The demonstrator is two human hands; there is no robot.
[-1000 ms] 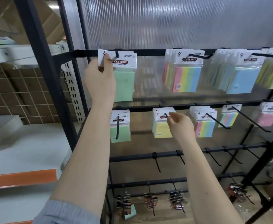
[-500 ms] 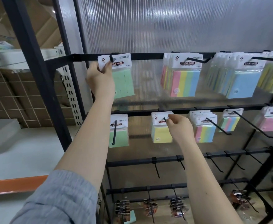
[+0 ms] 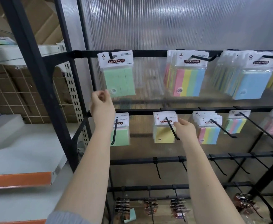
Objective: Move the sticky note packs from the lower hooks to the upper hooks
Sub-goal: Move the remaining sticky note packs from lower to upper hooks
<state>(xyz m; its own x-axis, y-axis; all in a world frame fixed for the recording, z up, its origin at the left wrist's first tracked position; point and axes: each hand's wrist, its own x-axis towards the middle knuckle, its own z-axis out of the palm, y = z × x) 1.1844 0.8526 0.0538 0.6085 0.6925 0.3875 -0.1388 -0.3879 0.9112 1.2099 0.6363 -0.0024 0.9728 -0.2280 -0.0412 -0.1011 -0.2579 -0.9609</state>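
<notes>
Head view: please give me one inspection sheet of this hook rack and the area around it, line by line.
Surface: black hook rack before a ribbed clear panel.
Job's things: green pack hangs on the upper left hook; yellow pack and second green pack hang on lower hooks.
Clutter: more packs, striped and blue, on upper hooks; small dark items on the bottom row.
Grippers: left hand loosely curled below the upper green pack, holding nothing; right hand pinches the yellow pack's card.
Cables: nothing seen.
Surroundings: white shelf with orange edge on the left, cardboard above.
</notes>
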